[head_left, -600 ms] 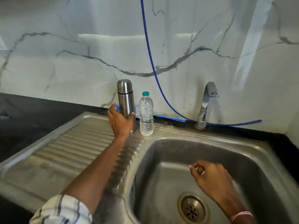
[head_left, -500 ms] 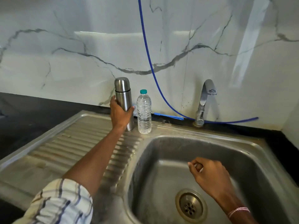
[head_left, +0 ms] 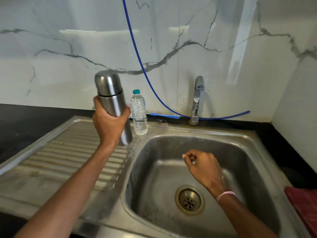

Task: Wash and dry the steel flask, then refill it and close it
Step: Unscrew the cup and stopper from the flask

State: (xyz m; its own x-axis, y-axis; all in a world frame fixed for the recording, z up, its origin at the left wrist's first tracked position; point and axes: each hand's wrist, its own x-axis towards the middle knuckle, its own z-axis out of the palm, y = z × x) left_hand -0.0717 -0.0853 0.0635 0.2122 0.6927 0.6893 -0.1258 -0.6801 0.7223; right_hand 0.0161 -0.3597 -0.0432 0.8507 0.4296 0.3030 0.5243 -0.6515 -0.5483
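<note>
Red cloth (head_left: 305, 203) cut off at the lower right edge, only a corner showing. The palm covers the middle of the steel flask (head_left: 109, 95); its base pokes out below the wrist. Left hand (head_left: 109, 124) wrapped round the flask body, thumb on one side, fingertips just showing on the other. It holds the flask in the air over the drainboard (head_left: 68, 152), tilted, cap on and leaning left. The water bottle (head_left: 139, 114) stands just beside it, upright at the sink's back edge. Right hand (head_left: 202, 167) hangs over the basin (head_left: 240, 152), above the drain (head_left: 189, 200) – fingers curled to the palm, thumb against them, nothing seen inside.
</note>
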